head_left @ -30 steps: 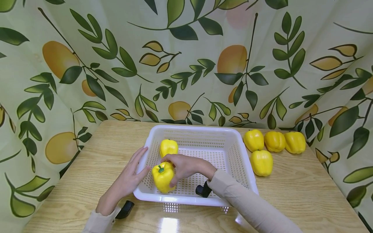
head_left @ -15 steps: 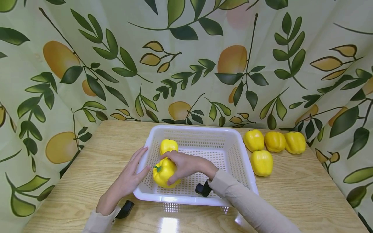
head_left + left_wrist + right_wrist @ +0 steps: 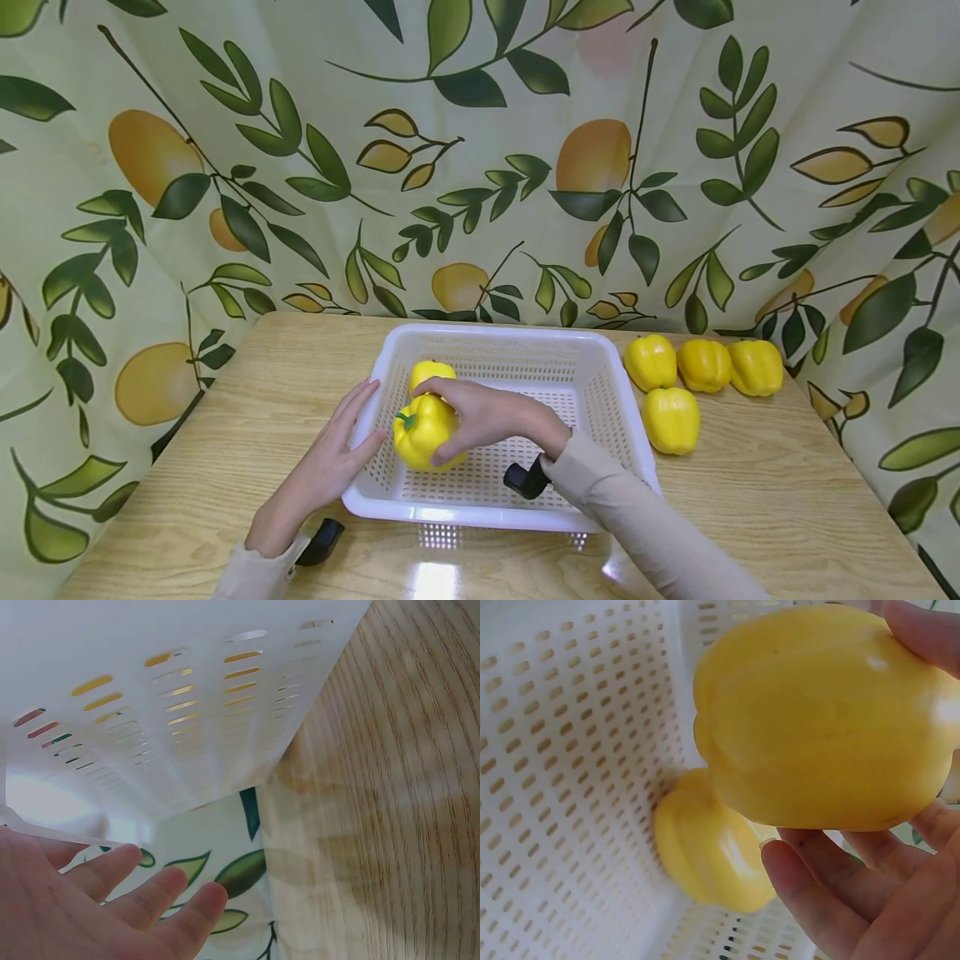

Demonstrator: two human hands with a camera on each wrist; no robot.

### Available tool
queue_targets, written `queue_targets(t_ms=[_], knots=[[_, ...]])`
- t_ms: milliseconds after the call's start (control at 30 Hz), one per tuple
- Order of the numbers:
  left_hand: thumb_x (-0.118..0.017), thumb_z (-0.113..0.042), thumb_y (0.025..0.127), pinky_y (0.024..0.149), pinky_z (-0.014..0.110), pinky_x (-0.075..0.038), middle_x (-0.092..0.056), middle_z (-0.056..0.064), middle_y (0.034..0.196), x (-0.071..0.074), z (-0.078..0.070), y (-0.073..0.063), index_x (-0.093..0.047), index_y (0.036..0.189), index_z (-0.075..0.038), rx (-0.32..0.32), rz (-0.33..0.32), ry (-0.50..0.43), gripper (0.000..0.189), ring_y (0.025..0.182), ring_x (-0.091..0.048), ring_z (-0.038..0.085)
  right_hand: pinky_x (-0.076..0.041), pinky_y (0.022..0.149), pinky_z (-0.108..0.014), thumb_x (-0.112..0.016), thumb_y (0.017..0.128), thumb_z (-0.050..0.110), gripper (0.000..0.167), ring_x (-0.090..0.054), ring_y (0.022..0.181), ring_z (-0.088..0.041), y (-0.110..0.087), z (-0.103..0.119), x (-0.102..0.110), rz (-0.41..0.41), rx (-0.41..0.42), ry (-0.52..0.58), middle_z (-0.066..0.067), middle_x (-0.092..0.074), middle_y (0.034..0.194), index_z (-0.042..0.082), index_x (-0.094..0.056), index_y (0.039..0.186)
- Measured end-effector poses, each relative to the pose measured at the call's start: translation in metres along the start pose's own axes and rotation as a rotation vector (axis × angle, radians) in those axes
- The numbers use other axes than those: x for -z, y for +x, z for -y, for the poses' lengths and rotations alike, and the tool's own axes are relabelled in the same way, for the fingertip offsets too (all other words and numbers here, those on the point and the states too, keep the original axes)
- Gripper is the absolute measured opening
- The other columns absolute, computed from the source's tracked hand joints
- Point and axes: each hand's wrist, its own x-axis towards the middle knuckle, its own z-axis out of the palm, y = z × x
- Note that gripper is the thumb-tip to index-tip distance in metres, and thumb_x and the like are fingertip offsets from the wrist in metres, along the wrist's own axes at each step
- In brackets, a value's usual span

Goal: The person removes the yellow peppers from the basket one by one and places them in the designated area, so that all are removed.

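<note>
My right hand [image 3: 491, 417] grips a yellow bell pepper [image 3: 424, 433] with a green stem, thumb on one side and fingers on the other. This pepper is over the left part of a white slotted plastic basket [image 3: 517, 518]; in the right wrist view the gripped pepper [image 3: 825, 720] appears apart from the basket wall. A second yellow bell pepper [image 3: 432, 372] lies in the basket's back left corner, partly hidden by the hand and the first pepper. My left hand [image 3: 337, 454] touches the basket's left rim from outside, its fingers [image 3: 161, 900] fairly straight and spread.
Several yellow bell peppers [image 3: 671, 421] stand together on the wooden table [image 3: 780, 500] to the right of the basket. A leaf-and-fruit patterned curtain [image 3: 495, 200] hangs behind and along both sides. Black wrist mounts [image 3: 321, 542] sit at both sleeves.
My right hand has moved the gripped pepper slightly away from me, towards the back pepper, and turned its stem leftward. More of the back pepper is covered. The left hand stays put.
</note>
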Motion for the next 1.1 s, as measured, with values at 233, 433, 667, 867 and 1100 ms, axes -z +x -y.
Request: queue_targets(t_ms=[233, 433, 667, 867, 1100], knots=[[-0.057, -0.02, 0.098, 0.103, 0.068, -0.041, -0.019, 0.019, 0.164, -0.001, 0.0, 0.0, -0.025, 0.157, -0.012, -0.016, -0.012, -0.006, 0.068, 0.143, -0.031, 0.047, -0.05, 0.096, -0.026, -0.084, 0.074, 0.024, 0.081, -0.055, 0.114, -0.014, -0.01, 0.005, 0.009, -0.031, -0.007, 0.034, -0.001, -0.055, 0.136, 0.014, -0.043, 0.143], [-0.058, -0.016, 0.097, 0.098, 0.064, -0.048, -0.019, 0.02, 0.163, -0.002, 0.0, 0.0, -0.026, 0.157, -0.01, -0.015, -0.019, -0.016, 0.068, 0.139, -0.036, 0.047, -0.05, 0.099, -0.032, -0.083, 0.076, 0.024, 0.082, -0.055, 0.116, -0.017, -0.02, 0.007, 0.018, -0.089, -0.015, 0.066, -0.003, -0.055, 0.137, 0.01, -0.041, 0.145], [-0.058, -0.014, 0.096, 0.096, 0.065, -0.049, -0.02, 0.022, 0.163, -0.002, 0.0, 0.0, -0.027, 0.156, -0.009, -0.026, -0.029, -0.012, 0.068, 0.137, -0.039, 0.048, -0.049, 0.101, -0.037, -0.084, 0.074, 0.026, 0.09, -0.055, 0.116, -0.018, -0.036, 0.008, 0.026, -0.159, -0.052, 0.065, -0.004, -0.054, 0.139, 0.01, -0.037, 0.149], [-0.059, -0.014, 0.096, 0.101, 0.069, -0.043, -0.018, 0.021, 0.163, -0.002, 0.001, 0.0, -0.027, 0.156, -0.009, -0.033, -0.032, -0.005, 0.068, 0.14, -0.035, 0.048, -0.049, 0.099, -0.038, -0.084, 0.074, 0.026, 0.085, -0.055, 0.115, -0.019, -0.048, 0.007, 0.031, -0.2, -0.056, 0.057, -0.002, -0.056, 0.136, 0.012, -0.041, 0.147], [-0.058, -0.013, 0.097, 0.11, 0.072, -0.026, -0.013, 0.019, 0.165, -0.001, 0.0, 0.0, -0.027, 0.156, -0.008, -0.039, -0.025, -0.013, 0.067, 0.148, -0.02, 0.049, -0.049, 0.099, -0.038, -0.084, 0.075, 0.026, 0.084, -0.055, 0.115, -0.018, -0.06, 0.006, 0.034, -0.222, -0.056, 0.046, -0.002, -0.056, 0.135, 0.012, -0.041, 0.146]])
